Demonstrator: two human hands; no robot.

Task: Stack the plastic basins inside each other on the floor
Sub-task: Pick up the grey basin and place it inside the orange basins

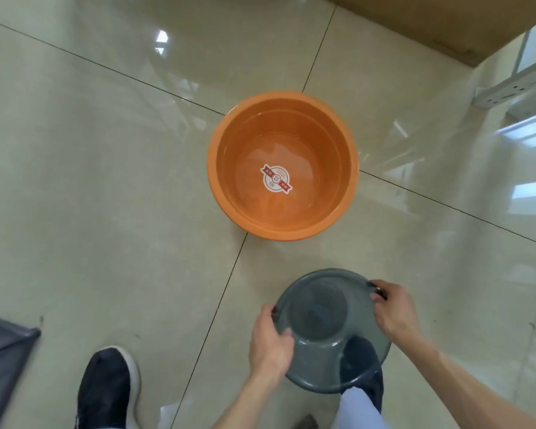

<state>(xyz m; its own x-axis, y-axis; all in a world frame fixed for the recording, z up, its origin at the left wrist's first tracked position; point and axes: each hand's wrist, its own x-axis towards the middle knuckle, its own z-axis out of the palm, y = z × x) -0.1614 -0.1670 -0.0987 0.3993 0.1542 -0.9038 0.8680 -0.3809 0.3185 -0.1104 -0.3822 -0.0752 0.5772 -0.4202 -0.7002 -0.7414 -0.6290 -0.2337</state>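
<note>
1. On the glossy tiled floor [106, 181] stands one orange plastic basin [338, 144], upright, with one round sticker [276, 178] on its bottom.
2. One translucent grey basin [328, 351] is held above the floor, near the orange one but apart from it.
3. Two hands clamp its rim: left hand [268, 342] and right hand [393, 308], on opposite sides.
4. One dark sneaker [106, 388] is in full view.

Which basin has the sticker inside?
The orange basin on the floor, round label on its bottom. The grey translucent basin, held by the left hand and right hand, shows none.
</note>
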